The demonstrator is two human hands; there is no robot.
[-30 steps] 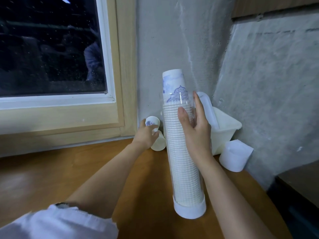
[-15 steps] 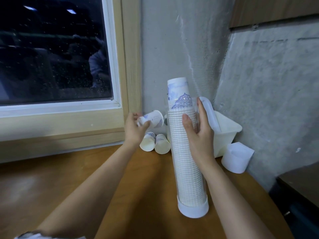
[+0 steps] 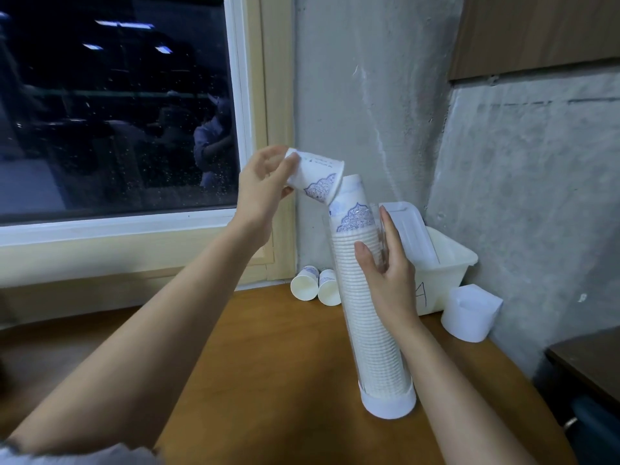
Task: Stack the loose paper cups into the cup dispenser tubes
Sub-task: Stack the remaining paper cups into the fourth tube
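Paper cup (image 3: pixel 317 177), pinched at its closed base by the left hand (image 3: pixel 265 189) grip, tilts mouth-down at the top of the stack (image 3: pixel 352 203) in the dispenser tube (image 3: pixel 375 330), which the right hand (image 3: pixel 385 263) clasps. Judged light, thin-walled and easily crushed; best held at the stiffer base or rim. Half a second earlier it was lower, left of the tube; two loose cups (image 3: pixel 304 285) remain on the tabletop (image 3: pixel 285 364).

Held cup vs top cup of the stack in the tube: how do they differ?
Pose: the held cup is tilted, mouth aimed down-right at the stack; the top cup stands base up.
Support: the left hand grips the held cup in the air; the top cup is nested on the stack in the dispenser tube, which the right hand holds.
Shared: both white paper with blue ornament print.
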